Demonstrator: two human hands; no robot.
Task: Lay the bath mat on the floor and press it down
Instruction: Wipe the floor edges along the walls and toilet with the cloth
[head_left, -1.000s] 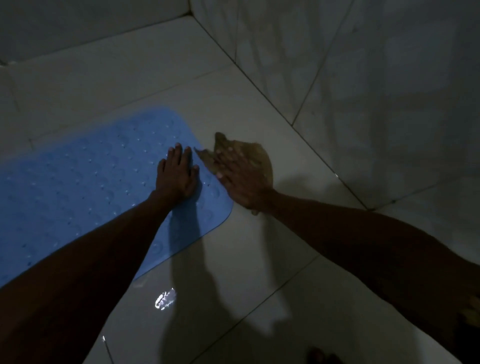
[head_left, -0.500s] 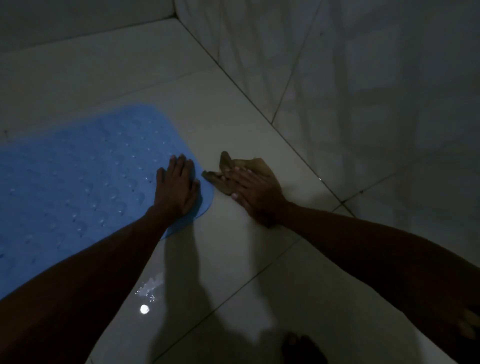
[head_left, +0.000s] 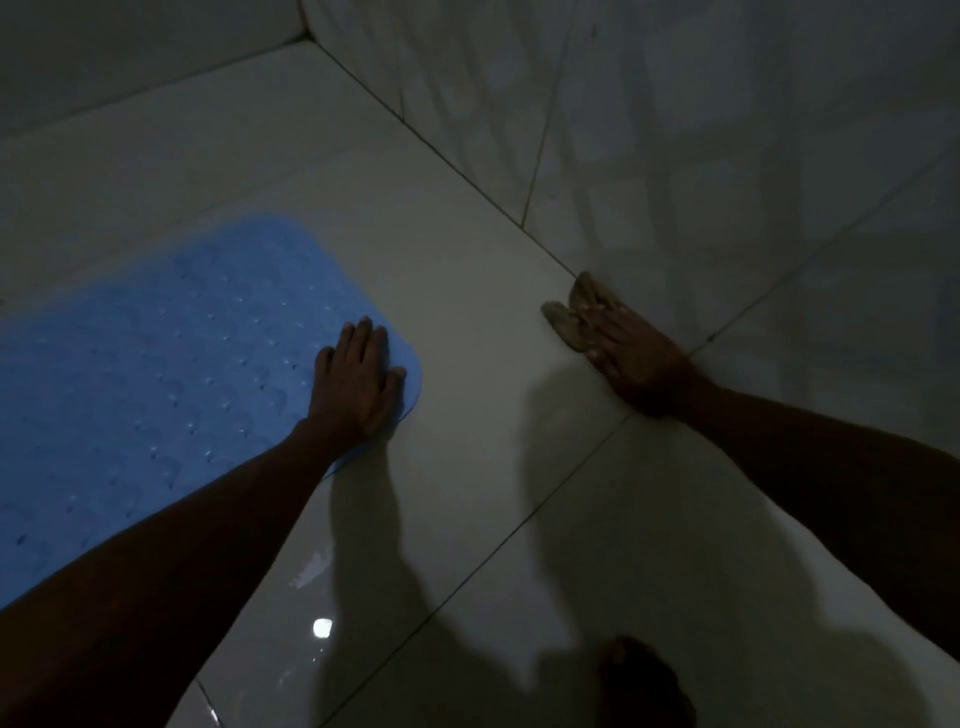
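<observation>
Pressing flat, fingers straight, the left hand (head_left: 358, 382) holds the blue bath mat (head_left: 156, 364) on glossy floor tiles (head_left: 467, 291); at 3 o'clock, the right hand (head_left: 631, 358), fingers straight, rests on a brown cloth (head_left: 569, 322) by the tiled wall (head_left: 675, 130).

Dim, murky view; long shadows, small floor (head_left: 467, 249) glare.

One blue bath mat (head_left: 156, 374) lies at nine o'clock, one brown cloth (head_left: 574, 317) at two o'clock. Two hands show: the left hand (head_left: 358, 384) near centre, the right hand (head_left: 639, 358) at three o'clock. One foot (head_left: 641, 686) at six o'clock
</observation>
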